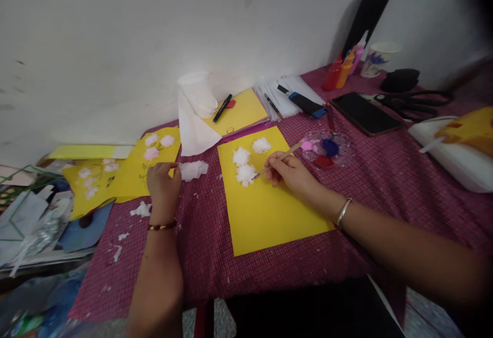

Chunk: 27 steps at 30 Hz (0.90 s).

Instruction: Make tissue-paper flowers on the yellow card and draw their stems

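Pale wall [115, 45] behind a tabletop [200, 256] draped in red-and-purple checked cloth. At center, 1 yellow sheet [277, 214] lies flat, set slightly askew; toward its upper left are 3 white tufts [242, 156], 2 of them adjoining and the other just to their upper right.

Hands: the right hand [290, 171] grasps a paintbrush [293, 149] between thumb and fingers, its tip at the lowest tuft. The left hand [164, 176], fingertips drawn together, meets the edge of a folded white tissue [196, 170]; whether it pinches the tissue or merely touches it cannot be told.

Stage: the 3 tufts are in place and look almost wholly white, so coloring appears to be barely begun. By comparison, the 2 decorated yellow sheets [131, 180] at left carry pinkish tufts [151, 153] and dark leaf-like marks [111, 180]; no such marks show on the central sheet, whose lower part is bare. Pink, blue and red paints sit ready in a clear palette [345, 154] to the right of the central sheet.

Lettering: the black marker [222, 108] bears pale characters too small to read. The paper cup [379, 60] shows a purple printed motif; no brand is legible anywhere.
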Motion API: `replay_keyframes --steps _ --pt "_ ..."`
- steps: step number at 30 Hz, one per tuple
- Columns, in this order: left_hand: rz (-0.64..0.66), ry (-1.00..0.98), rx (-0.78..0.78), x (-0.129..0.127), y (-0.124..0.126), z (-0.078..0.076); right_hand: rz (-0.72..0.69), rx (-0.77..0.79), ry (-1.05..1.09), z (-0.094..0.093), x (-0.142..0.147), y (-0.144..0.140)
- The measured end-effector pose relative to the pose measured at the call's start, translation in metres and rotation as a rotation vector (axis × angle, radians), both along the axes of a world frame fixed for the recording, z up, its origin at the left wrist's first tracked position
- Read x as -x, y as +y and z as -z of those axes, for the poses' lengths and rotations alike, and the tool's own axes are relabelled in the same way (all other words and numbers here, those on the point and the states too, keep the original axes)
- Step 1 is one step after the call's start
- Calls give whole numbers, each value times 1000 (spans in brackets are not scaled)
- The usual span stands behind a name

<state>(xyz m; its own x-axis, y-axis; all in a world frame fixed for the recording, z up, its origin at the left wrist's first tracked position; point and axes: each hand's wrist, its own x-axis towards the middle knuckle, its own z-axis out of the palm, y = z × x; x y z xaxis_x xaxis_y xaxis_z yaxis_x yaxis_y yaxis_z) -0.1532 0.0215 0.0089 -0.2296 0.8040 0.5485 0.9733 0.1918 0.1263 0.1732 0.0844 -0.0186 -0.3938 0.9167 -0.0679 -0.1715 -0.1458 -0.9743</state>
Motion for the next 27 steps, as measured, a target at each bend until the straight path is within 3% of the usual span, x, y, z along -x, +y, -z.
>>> replay_keyframes --steps 5,9,12,15,19,27 --pt "108 -15 126 -3 5 20 -7 -10 -9 3 1 -1" --pt "119 -58 106 -10 11 29 -5 -6 -20 3 1 0" --pt "83 -101 14 -14 13 24 -5 -9 -38 2 0 -1" --pt "42 -140 -81 -20 8 8 1 -16 -55 0 0 0" --pt "3 -206 -82 -23 2 -6 1 -21 -54 1 0 0" --pt "-9 -245 66 -11 25 28 -15 -43 -66 2 0 -2"
